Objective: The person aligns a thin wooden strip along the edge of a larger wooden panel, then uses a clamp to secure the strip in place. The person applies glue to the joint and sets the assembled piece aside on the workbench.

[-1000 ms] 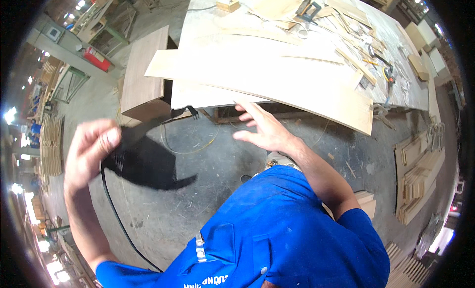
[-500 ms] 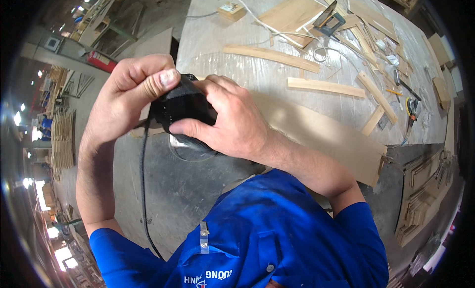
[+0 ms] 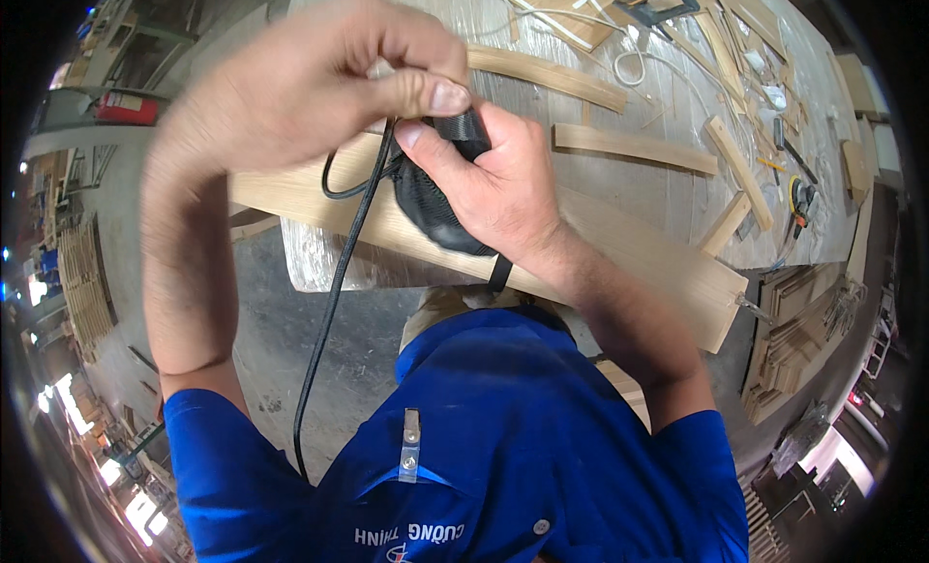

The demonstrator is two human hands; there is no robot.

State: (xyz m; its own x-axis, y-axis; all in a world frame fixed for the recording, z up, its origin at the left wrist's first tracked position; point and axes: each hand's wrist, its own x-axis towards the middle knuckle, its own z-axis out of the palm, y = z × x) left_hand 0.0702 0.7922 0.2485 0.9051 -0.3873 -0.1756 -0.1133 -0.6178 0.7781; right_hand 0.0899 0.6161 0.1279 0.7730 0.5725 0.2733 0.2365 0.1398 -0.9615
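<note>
A black mesh pouch (image 3: 431, 213) hangs above the near side of the worktable. My right hand (image 3: 508, 190) is closed around its right side, thumb across the top. At the pouch's upper end my left hand (image 3: 324, 84), slightly blurred, pinches with thumb and finger by a black band (image 3: 463, 127). A black cord (image 3: 344, 263) loops beside the pouch and runs down in front of my left arm. A short black strap (image 3: 500, 273) dangles below my right hand. Beneath lies a long pale wooden board (image 3: 639, 258). My fingers hide part of the pouch's top.
Plastic film covers the worktable (image 3: 658, 210). Several wood strips (image 3: 634, 149) lie on it, with a jigsaw-like tool (image 3: 658, 3) at the far side and a yellow-black round tool (image 3: 801, 200) at right. Left of the table is a red fire extinguisher (image 3: 126, 108).
Both hands have moved right with the black pouch, which now hangs lower from my grip. My left hand has shifted up to its top end. The view has turned, showing more of the board.
</note>
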